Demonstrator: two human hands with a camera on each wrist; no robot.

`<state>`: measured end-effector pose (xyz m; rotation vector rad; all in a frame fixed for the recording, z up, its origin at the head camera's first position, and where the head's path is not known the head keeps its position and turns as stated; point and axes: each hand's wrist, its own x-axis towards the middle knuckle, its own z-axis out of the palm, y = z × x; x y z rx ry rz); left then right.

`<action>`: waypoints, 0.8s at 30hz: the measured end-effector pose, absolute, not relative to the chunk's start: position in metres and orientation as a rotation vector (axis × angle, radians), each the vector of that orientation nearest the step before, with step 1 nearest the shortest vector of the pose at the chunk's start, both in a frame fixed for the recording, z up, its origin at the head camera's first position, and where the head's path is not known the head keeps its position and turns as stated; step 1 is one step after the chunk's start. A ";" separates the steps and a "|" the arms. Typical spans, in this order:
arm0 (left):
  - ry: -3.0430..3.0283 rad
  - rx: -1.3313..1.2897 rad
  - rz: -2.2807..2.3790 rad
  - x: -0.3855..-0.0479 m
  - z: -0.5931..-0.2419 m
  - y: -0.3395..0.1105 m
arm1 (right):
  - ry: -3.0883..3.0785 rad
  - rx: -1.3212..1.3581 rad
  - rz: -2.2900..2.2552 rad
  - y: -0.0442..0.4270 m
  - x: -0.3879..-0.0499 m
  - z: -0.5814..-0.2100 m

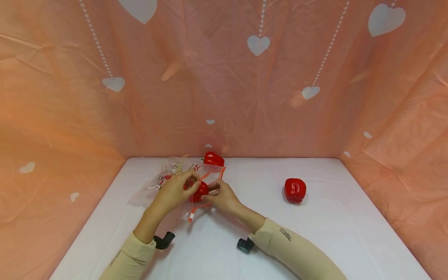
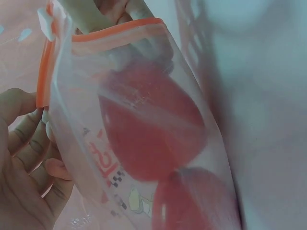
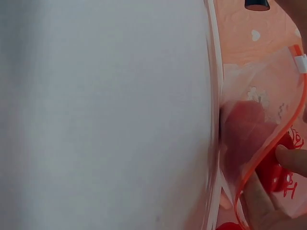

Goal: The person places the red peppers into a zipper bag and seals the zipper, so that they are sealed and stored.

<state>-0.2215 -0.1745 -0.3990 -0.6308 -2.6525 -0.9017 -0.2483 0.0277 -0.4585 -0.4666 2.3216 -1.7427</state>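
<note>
Head view shows us the work of bagging red peppers partway along, by our judgement, on the white counter (image 1: 259,175). Toward the far left lies a clear printed bag (image 1: 175,165), its orange zip edge (image 1: 223,171) parted so that the mouth gapes to the right. One pepper already sits deeper inside: we see its red (image 1: 167,177) through the plastic, to the left of the hands. A second pepper (image 1: 200,191) is at the mouth, and the left wrist view shows most of it behind the clear wall, just above the inner one, so we judge its placing nearly done. The fingers of the right hand (image 1: 224,197) are curled round this second pepper, thumb on one side and fingers on the other, not yet let go. The fingers of the left hand (image 1: 175,190) are bent in a pinch on the bag's edge, which seems to hold the mouth apart. Two peppers remain outside: one (image 1: 214,158) at the far edge, just beyond the bag, and another (image 1: 295,190) well apart on the right. Closing is not yet done either; the white slider (image 1: 191,216) stands at the near end of the zip edge. Whether those outer two belong inside, we cannot tell.
</note>
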 end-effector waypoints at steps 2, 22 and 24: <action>-2.654 -0.638 -0.905 -0.222 -0.399 -0.175 | 2.297 -0.508 -1.723 0.027 -0.247 -0.459; -2.701 -0.659 -0.937 -0.225 -0.401 -0.177 | 2.257 -0.601 -1.676 0.050 -0.246 -0.454; -2.705 -0.659 -0.940 -0.224 -0.401 -0.177 | 2.267 -0.625 -1.666 0.054 -0.245 -0.453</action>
